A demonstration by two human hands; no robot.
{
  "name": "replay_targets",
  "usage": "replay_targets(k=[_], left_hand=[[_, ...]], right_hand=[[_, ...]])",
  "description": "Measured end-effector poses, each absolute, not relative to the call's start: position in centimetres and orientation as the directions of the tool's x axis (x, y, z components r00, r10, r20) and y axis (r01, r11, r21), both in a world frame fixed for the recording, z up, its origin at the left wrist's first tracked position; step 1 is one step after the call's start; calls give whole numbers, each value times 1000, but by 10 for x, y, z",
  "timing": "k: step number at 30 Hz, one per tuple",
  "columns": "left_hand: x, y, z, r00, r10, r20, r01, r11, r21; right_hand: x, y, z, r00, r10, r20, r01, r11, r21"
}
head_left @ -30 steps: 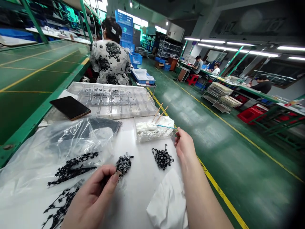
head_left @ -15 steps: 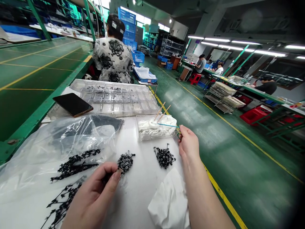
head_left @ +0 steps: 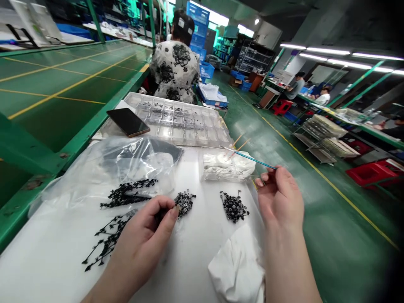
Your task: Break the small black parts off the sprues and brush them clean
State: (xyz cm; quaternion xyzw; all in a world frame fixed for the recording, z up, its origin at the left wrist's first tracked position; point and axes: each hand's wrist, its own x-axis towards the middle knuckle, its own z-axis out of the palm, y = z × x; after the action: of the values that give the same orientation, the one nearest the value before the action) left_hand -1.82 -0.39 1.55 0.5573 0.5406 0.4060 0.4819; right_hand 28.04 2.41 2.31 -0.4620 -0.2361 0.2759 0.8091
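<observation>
My right hand point(head_left: 280, 195) pinches one end of a thin blue stick point(head_left: 257, 161) with a pale tip. The stick slants up to the left across a clear box point(head_left: 227, 176) lined with bunched white cloth point(head_left: 216, 168). Two wooden sticks point(head_left: 243, 144) poke up from that cloth. My left hand point(head_left: 148, 235) is closed, thumb against index finger; whatever it may hold is too small to make out. Just beyond its fingertips lies a heap of small black rings point(head_left: 185, 202). A second heap of small black parts point(head_left: 234, 207) sits between my hands.
Black branched strips point(head_left: 126, 195) lie left, near a clear plastic bag point(head_left: 94, 168). A phone point(head_left: 128, 122) rests by a compartment tray point(head_left: 189, 134). A white cloth point(head_left: 236, 269) lies in front. A person point(head_left: 176, 69) sits ahead; a green rail point(head_left: 75, 147) runs left.
My right hand has drawn back to the right, and the blue stick's tip has come up from the white cloth. The view has swung left. My left hand stays pinched by the ring heap.
</observation>
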Motion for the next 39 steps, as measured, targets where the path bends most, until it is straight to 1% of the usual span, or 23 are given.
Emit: replay_targets(k=[2,5,11,17,24,33,39], left_hand=[[-20,-3,15,93,993,-72,189,53,980],[-25,-1,13,145,987,-63,188,35,982],[-29,-2,9,168,986,0,166,-29,986],[-28,-3,10,181,982,48,164,-78,983],[-26,-3,11,189,980,58,151,-87,985],[-25,-3,11,187,979,77,164,-108,980],[-27,-4,11,200,977,75,158,-107,982]], right_hand=[[265,19,26,657,735,166,-258,426,-867],[245,11,27,575,801,168,-291,392,-872],[230,5,24,516,842,159,-300,351,-887],[227,3,23,497,855,148,-298,328,-896],[224,5,24,467,868,169,-255,315,-914],[224,5,23,488,862,138,-293,311,-904],[227,5,23,483,863,148,-287,315,-905]])
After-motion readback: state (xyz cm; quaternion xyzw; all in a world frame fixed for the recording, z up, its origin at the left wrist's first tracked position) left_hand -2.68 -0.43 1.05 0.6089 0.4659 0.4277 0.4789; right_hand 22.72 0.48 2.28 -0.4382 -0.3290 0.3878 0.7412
